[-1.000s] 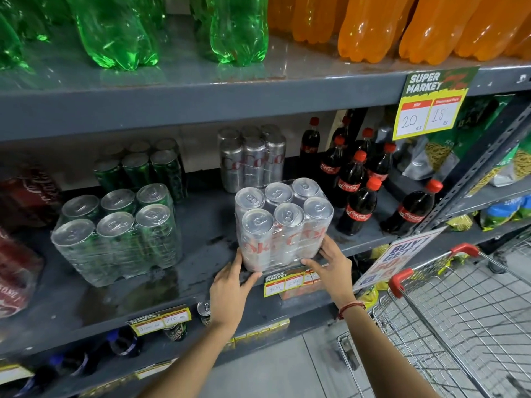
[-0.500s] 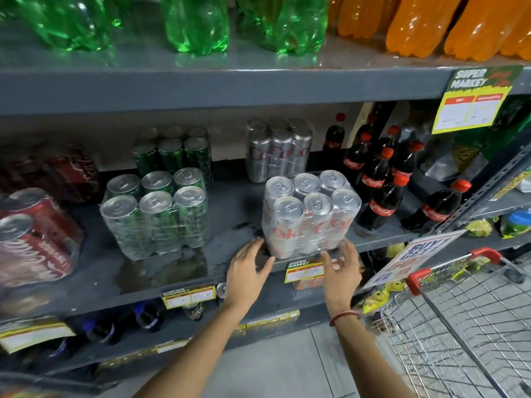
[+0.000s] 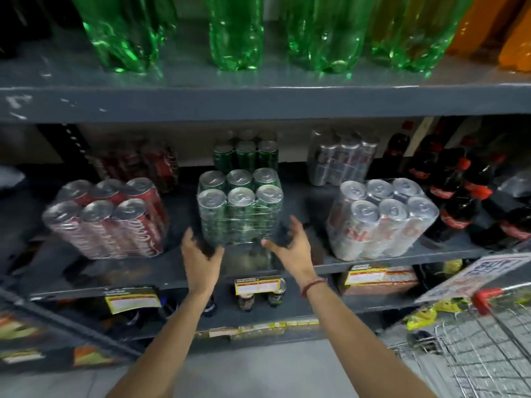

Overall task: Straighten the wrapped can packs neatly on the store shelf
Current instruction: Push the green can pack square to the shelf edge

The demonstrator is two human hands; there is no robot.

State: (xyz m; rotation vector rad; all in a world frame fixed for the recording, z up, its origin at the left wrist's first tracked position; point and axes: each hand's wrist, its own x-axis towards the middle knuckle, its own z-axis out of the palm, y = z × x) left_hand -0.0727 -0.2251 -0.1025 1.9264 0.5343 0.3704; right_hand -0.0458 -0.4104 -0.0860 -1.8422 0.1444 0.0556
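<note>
Three wrapped can packs stand along the front of the grey middle shelf (image 3: 287,271). A green pack (image 3: 240,206) is in the middle, a red pack (image 3: 109,219) sits to its left, turned at an angle, and a silver pack (image 3: 382,219) sits to its right. My left hand (image 3: 199,254) is open at the green pack's lower left corner. My right hand (image 3: 290,242) is open at its lower right corner. Whether the fingers touch the wrap is blurred. More green (image 3: 247,152), silver (image 3: 342,159) and red (image 3: 138,165) packs stand behind.
Cola bottles (image 3: 457,196) crowd the shelf's right end, close to the silver pack. Green (image 3: 235,33) and orange (image 3: 502,30) bottles line the shelf above. A wire trolley with a red handle (image 3: 485,300) stands at the lower right. Price tags (image 3: 257,285) hang on the shelf's front edge.
Both hands left the silver pack and moved left to the green pack. The view swung left, bringing the red pack fully into sight.
</note>
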